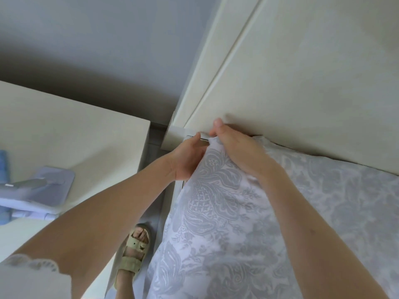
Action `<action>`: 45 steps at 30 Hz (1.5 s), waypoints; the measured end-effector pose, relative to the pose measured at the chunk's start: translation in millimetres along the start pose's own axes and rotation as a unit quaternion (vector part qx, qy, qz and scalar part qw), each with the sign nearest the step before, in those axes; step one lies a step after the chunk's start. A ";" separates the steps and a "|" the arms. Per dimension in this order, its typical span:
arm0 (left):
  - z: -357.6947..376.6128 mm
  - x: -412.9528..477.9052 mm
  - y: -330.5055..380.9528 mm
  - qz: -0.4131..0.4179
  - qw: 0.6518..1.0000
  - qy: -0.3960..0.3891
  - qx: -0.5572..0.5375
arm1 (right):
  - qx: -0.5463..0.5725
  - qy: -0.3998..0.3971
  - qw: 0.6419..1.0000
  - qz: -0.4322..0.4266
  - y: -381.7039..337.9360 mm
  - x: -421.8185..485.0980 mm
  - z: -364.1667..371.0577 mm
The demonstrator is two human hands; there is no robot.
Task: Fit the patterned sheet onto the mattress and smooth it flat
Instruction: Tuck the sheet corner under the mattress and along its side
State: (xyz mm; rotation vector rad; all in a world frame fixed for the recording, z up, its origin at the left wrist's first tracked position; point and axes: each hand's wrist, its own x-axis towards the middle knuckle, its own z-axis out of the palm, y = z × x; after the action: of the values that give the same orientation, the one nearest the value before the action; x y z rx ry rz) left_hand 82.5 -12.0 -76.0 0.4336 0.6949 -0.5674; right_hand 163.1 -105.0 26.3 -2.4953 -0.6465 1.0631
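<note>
- The right hand (237, 152) lies on top of the corner of the patterned sheet (216, 212). Its grip is closed on the cloth: the fingers curl over the bunched corner, and the thumb points up and touches the headboard (291, 72).
- The left hand (186, 160) comes to the same corner from the side. Its thumb stretches toward the corner and its fingers go under the edge of the sheet. I cannot tell how far this grip is closed, because the cloth covers the fingers.
- The sheet is white with a grey-blue floral pattern. It covers the top of the bed from the headboard down to the bottom edge of the view, and it has soft wrinkles near the hands.
- The headboard is cream with a long groove, and it stands against a pale grey wall (86, 39).
- To the left of the bed is a cream counter (75, 137), apart from it by a narrow gap. On the counter lies a lilac object (51, 186); what it is I cannot make out.
- In the gap a foot in a pale sandal (135, 251) stands on the floor.
- The mattress is hidden under the sheet.
- A white scalloped sleeve (32, 275) is cut off at the lower left corner.
</note>
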 end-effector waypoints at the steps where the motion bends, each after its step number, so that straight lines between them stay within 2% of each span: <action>1: -6.5 4.6 0.8 -0.001 1.000 0.012 -0.018 | -0.019 -0.005 1.000 0.000 -3.2 5.3 5.3; 2: -12.7 11.0 1.6 0.004 0.999 0.033 -0.039 | -0.029 -0.005 1.000 -0.004 -4.6 8.4 10.1; 4: -20.1 17.6 5.3 0.049 0.990 0.129 -0.035 | -0.023 0.007 1.000 -0.012 -2.4 10.6 15.9; 6: -20.2 5.3 7.4 0.114 0.959 0.246 0.078 | 0.008 0.020 1.000 -0.014 1.6 10.5 17.3; 7: -19.6 -2.3 7.3 0.148 0.942 0.273 0.129 | 0.017 0.022 0.999 -0.018 4.0 10.8 17.9; 8: -16.8 -11.3 6.8 0.170 0.937 0.258 0.162 | 0.019 0.025 0.999 -0.027 6.0 10.4 18.8; 11: -2.1 -42.4 -2.8 0.175 0.947 0.075 0.258 | 0.041 0.046 0.996 -0.065 10.7 10.6 24.0; 12: 0.9 -43.1 -6.8 0.173 0.941 0.049 0.286 | 0.059 0.051 0.995 -0.066 12.8 11.3 25.6; 16: 9.4 -28.1 -3.0 0.174 0.959 0.070 0.213 | 0.169 0.082 0.978 -0.087 24.1 14.1 28.5; 17: 9.9 -23.2 0.6 0.166 0.962 0.080 0.203 | 0.184 0.115 0.971 -0.097 25.6 13.8 30.1; 19: 11.8 -19.0 5.4 0.164 0.960 0.098 0.204 | 0.135 0.255 0.948 -0.134 27.0 9.4 33.9; 21: 11.6 -17.3 7.7 0.164 0.958 0.116 0.205 | 0.027 0.436 0.885 -0.161 31.6 0.6 37.2; 22: 11.6 -16.8 8.5 0.158 0.958 0.127 0.202 | -0.017 0.503 0.850 -0.154 36.8 -3.8 37.2; 23: 10.9 -16.2 9.7 0.155 0.959 0.133 0.198 | -0.041 0.535 0.833 -0.139 43.5 -6.9 35.7; 24: 10.0 -15.3 10.4 0.153 0.959 0.136 0.198 | -0.050 0.529 0.840 -0.113 49.8 -8.0 34.4; 25: 9.7 -13.8 10.5 0.150 0.960 0.136 0.193 | -0.052 0.489 0.867 -0.082 54.1 -8.0 33.7; 27: 8.0 -10.9 9.9 0.148 0.962 0.135 0.187 | -0.064 0.359 0.930 -0.041 57.7 -5.5 31.7; 28: 6.7 -9.6 10.0 0.147 0.963 0.134 0.184 | -0.082 0.309 0.947 -0.032 55.5 -3.1 27.7; 31: 0.7 0.5 10.5 0.137 0.963 0.158 0.168 | -0.084 0.175 0.981 0.017 44.3 -0.4 9.5; 34: -4.1 9.7 9.9 0.108 0.963 0.202 0.143 | -0.122 0.088 0.986 0.066 47.0 5.9 8.7; 36: -6.8 14.5 10.0 0.093 0.969 0.196 0.118 | -0.131 0.095 0.985 0.056 48.1 9.1 18.8; 37: -7.9 16.5 10.7 0.087 0.970 0.197 0.112 | -0.098 0.117 0.987 0.050 50.7 11.3 23.3; 40: -11.0 21.2 10.6 0.095 0.951 0.255 0.150 | 0.001 0.230 0.973 0.020 58.3 3.2 31.8; 41: -13.3 22.9 10.2 0.104 0.937 0.283 0.176 | -0.003 0.302 0.953 -0.001 58.9 -3.7 32.5; 43: -17.1 23.0 9.4 0.128 0.907 0.327 0.233 | -0.064 0.451 0.890 -0.031 57.2 -15.6 34.9; 44: -18.5 21.7 9.4 0.149 0.896 0.342 0.241 | -0.097 0.465 0.879 -0.048 54.6 -17.0 37.6; 45: -21.0 20.5 9.2 0.171 0.888 0.356 0.235 | -0.125 0.428 0.893 -0.070 50.8 -14.9 41.8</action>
State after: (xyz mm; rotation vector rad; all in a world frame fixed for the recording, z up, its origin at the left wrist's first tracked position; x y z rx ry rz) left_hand 91.2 -0.5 -103.2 1.2332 1.1523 -0.2164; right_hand 136.6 -149.5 -16.9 -2.7061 -0.6741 -0.2346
